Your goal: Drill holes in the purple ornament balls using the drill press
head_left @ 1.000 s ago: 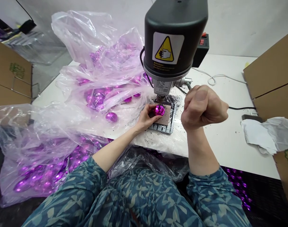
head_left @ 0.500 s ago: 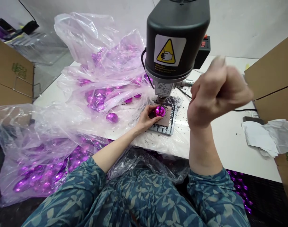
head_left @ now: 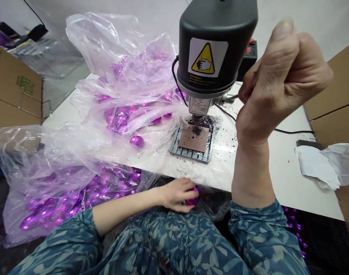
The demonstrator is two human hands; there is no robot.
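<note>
My left hand [head_left: 178, 194] is closed around a shiny purple faceted ball [head_left: 193, 196], below the table's front edge and just above my lap. My right hand [head_left: 280, 84] is raised in a fist to the right of the black drill press [head_left: 216, 49]. A metal lever hub [head_left: 229, 98] on the press points toward this fist, which is wrapped round the lever's handle; the grip itself is hidden by my fingers. Under the chuck [head_left: 196, 119], a brown square board [head_left: 194, 138] with a small dark hole lies on the slotted metal base [head_left: 188, 156], strewn with dark shavings.
Clear plastic bags [head_left: 105, 91] of purple balls cover the table's left side. One loose purple ball [head_left: 136, 141] lies left of the base. Another full bag [head_left: 68, 198] hangs at lower left. Crumpled white paper [head_left: 317, 164] and cardboard boxes [head_left: 332, 103] stand on the right.
My left hand has taken the purple ball off the board and brought it down toward my lap. My right fist has moved up and to the right.
</note>
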